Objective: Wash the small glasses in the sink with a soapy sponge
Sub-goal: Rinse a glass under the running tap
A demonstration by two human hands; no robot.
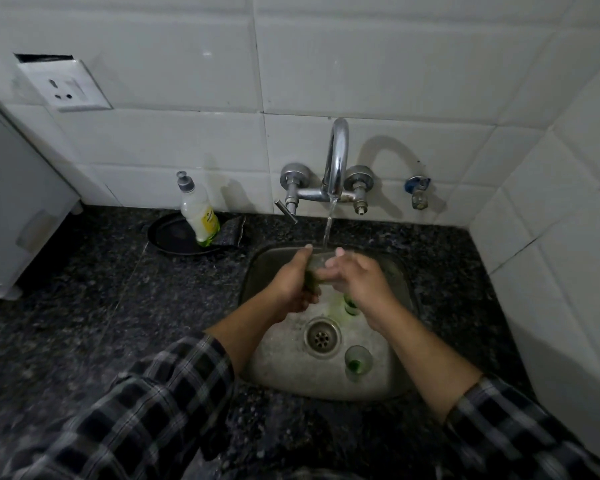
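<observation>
A person in checked sleeves (146, 410) works over a steel sink (281, 372) set into a dark speckled stone surface (84, 306). The left hand (291, 282) is curled around a green sponge (311, 284), pressed against a small glass (319, 262) that the right hand (361, 282) holds between thumb and fingers. The exact grip is blurred. Water (327, 230) from the chrome tap (336, 157) falls onto the held glass at the far side of the basin. A second glass (351, 304), tinted green, stands partly hidden under the right hand, and a third glass (358, 363) with green at its bottom stands near the drain (322, 337), to its near right. To the left, a dish soap bottle (200, 213) leans in a black pan (174, 237) beside a dark scouring pad (231, 230). A wall socket (66, 86) sits on the white tiles.
</observation>
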